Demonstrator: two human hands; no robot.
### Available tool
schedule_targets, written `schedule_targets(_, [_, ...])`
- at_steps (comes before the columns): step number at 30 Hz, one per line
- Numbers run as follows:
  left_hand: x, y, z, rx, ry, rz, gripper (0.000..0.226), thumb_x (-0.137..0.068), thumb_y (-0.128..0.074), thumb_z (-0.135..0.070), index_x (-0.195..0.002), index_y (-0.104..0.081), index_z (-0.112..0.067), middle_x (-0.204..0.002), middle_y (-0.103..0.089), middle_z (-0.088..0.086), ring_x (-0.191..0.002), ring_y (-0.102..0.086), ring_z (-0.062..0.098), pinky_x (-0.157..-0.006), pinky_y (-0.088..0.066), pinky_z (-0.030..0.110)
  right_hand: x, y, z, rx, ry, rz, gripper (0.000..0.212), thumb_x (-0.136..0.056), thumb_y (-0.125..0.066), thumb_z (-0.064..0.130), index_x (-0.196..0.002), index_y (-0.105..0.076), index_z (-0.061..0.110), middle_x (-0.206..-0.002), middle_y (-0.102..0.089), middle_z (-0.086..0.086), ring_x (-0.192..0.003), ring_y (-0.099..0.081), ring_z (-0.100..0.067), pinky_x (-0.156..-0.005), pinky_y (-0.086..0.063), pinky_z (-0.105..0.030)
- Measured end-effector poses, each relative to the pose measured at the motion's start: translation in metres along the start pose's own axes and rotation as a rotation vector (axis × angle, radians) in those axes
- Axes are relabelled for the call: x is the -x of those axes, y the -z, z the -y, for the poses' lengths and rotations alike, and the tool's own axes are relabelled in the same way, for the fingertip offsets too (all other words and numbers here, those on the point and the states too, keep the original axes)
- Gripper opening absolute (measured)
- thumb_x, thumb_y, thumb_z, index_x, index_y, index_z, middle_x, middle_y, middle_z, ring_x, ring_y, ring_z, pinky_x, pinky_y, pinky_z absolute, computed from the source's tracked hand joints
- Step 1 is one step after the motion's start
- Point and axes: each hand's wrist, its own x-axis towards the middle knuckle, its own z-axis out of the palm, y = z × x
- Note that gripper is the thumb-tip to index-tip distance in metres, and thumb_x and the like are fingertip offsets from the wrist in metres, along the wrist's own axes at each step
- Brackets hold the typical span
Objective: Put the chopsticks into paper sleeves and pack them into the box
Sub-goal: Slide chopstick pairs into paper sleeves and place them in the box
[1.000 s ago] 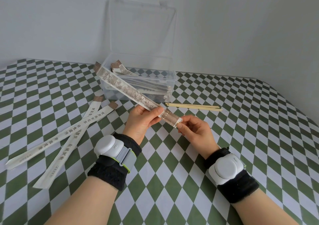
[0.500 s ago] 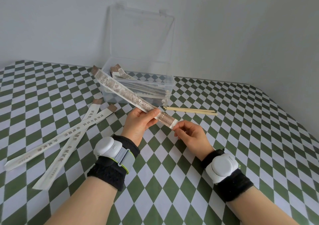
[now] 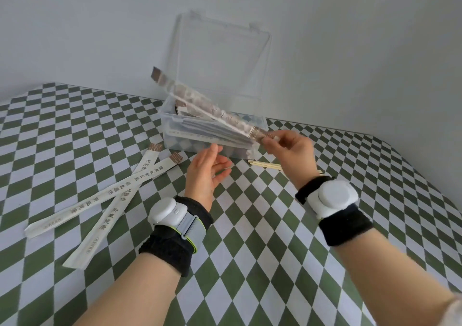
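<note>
Landmark: clear box (image 3: 175,138), its lid (image 3: 222,58) stood open at the rear, twd the wall.

Filled sleeve (image 3: 212,108) — held above the box, slanting from over the box's left rear corner down to its right front corner, and blurred by motion. It is pinched at the near, patterned end between thumb and fingertips of the right hand (image 3: 290,148), just right-front of the box. Though gripped at 1 end only, no droop is seen, so chopsticks are judged to be inside. The end grip is prob. chosen so the length can be laid along the box w/o fingers fouling the rim.

Left hand (image 3: 205,173) — in front of the box, nothing held, fingers loosely spread, palm turned twd the right hand. Prob. placed there as a guide, or to be ready for the next item.

Packed sleeves (image 3: 207,132) are seen through the box's front wall, stacked lengthwise. The same lie is expected for this 1.

2 empty sleeves (image 3: 117,195) are crossed on the checked tablecloth (image 3: 262,238), left-front of the box, patterned ends twd it. Bare chopsticks (image 3: 265,166) lie just in front of the box's right corner, partly hidden by the right wrist. Their count can't be told.

Step judged: packing. Sleeving is not yet done for the bare sticks.
</note>
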Motion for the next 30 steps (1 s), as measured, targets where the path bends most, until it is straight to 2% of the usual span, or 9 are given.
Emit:
schedule_targets(5, [-0.004, 0.004, -0.001, 0.126, 0.089, -0.121, 0.041, -0.096, -0.038, -0.047, -0.098, -0.061, -0.013, -0.076, -0.053, 0.001, -0.071, -0.058, 0.012, -0.068, -0.05, 0.025, -0.064, 0.004, 0.01, 0.25, 0.068, -0.095, 0.007, -0.084, -0.063, 0.018, -0.086, -0.069, 0.014, -0.063, -0.056, 0.005, -0.048, -0.042, -0.005, -0.047, -0.036, -0.016])
schedule_targets(8, [-0.005, 0.005, -0.003, 0.178, 0.105, -0.157, 0.043, -0.097, -0.037, -0.048, -0.095, -0.061, -0.012, -0.074, -0.052, 0.001, -0.069, -0.056, 0.013, -0.067, -0.048, 0.025, -0.088, -0.002, 0.001, 0.437, 0.097, -0.033, 0.01, -0.084, -0.061, 0.018, -0.087, -0.069, 0.014, -0.068, -0.061, 0.002, -0.059, -0.052, -0.01, -0.058, -0.045, -0.024])
schedule_targets(10, [-0.006, 0.007, -0.003, 0.192, 0.114, -0.165, 0.045, -0.096, -0.036, -0.049, -0.096, -0.061, -0.011, -0.073, -0.053, 0.001, -0.069, -0.055, 0.013, -0.067, -0.048, 0.025, -0.096, -0.008, -0.006, 0.552, 0.128, 0.063, 0.013, -0.086, -0.058, 0.02, -0.089, -0.071, 0.016, -0.081, -0.067, -0.001, -0.077, -0.059, -0.018, -0.074, -0.05, -0.034])
schedule_targets(13, [-0.008, 0.007, -0.002, 0.18, 0.119, -0.166, 0.047, -0.096, -0.036, -0.05, -0.096, -0.061, -0.011, -0.071, -0.052, 0.0, -0.067, -0.055, 0.012, -0.066, -0.048, 0.026, -0.1, -0.017, -0.013, 0.739, 0.205, 0.213, 0.025, -0.092, -0.048, 0.031, -0.092, -0.07, 0.02, -0.095, -0.068, -0.001, -0.095, -0.051, -0.019, -0.09, -0.038, -0.035])
schedule_targets(16, [-0.009, 0.007, -0.002, 0.171, 0.115, -0.166, 0.05, -0.096, -0.034, -0.052, -0.097, -0.061, -0.01, -0.07, -0.052, 0.0, -0.066, -0.054, 0.012, -0.066, -0.047, 0.026, -0.1, -0.025, -0.015, 0.939, 0.216, 0.324, 0.058, -0.097, -0.023, 0.045, -0.085, -0.069, 0.011, -0.088, -0.067, -0.004, -0.105, -0.045, -0.017, -0.102, -0.016, -0.038])
schedule_targets(18, [-0.009, 0.007, -0.001, 0.169, 0.114, -0.17, 0.052, -0.096, -0.033, -0.053, -0.096, -0.062, -0.01, -0.07, -0.052, 0.0, -0.066, -0.054, 0.012, -0.065, -0.047, 0.026, -0.099, -0.029, -0.017, 1.014, 0.196, 0.36, 0.07, -0.098, -0.014, 0.046, -0.081, -0.07, 0.008, -0.087, -0.067, -0.006, -0.11, -0.045, -0.015, -0.109, -0.005, -0.041])
schedule_targets(24, [-0.01, 0.008, -0.001, 0.168, 0.112, -0.174, 0.054, -0.096, -0.031, -0.053, -0.093, -0.062, -0.01, -0.069, -0.052, 0.001, -0.067, -0.052, 0.014, -0.067, -0.046, 0.027, -0.098, -0.033, -0.011, 1.02, 0.108, 0.373, 0.079, -0.096, -0.008, 0.051, -0.061, -0.062, 0.004, -0.079, -0.062, -0.007, -0.098, -0.052, -0.013, -0.112, 0.005, -0.045])
schedule_targets(27, [-0.009, 0.008, -0.003, 0.167, 0.121, -0.183, 0.053, -0.097, -0.029, -0.053, -0.091, -0.062, -0.011, -0.069, -0.051, 0.001, -0.066, -0.051, 0.014, -0.067, -0.045, 0.027, -0.092, -0.025, -0.009, 0.915, 0.18, 0.348, 0.067, -0.098, -0.014, 0.045, -0.084, -0.067, 0.008, -0.092, -0.066, 0.0, -0.111, -0.049, -0.014, -0.111, 0.005, -0.045])
schedule_targets(30, [-0.009, 0.006, -0.005, 0.145, 0.133, -0.183, 0.053, -0.097, -0.029, -0.052, -0.089, -0.062, -0.011, -0.068, -0.051, 0.0, -0.065, -0.051, 0.014, -0.066, -0.045, 0.026, -0.068, -0.007, -0.011, 0.629, 0.283, 0.08, 0.048, -0.095, -0.023, 0.039, -0.095, -0.066, 0.02, -0.094, -0.061, 0.01, -0.108, -0.048, -0.013, -0.109, -0.017, -0.044])
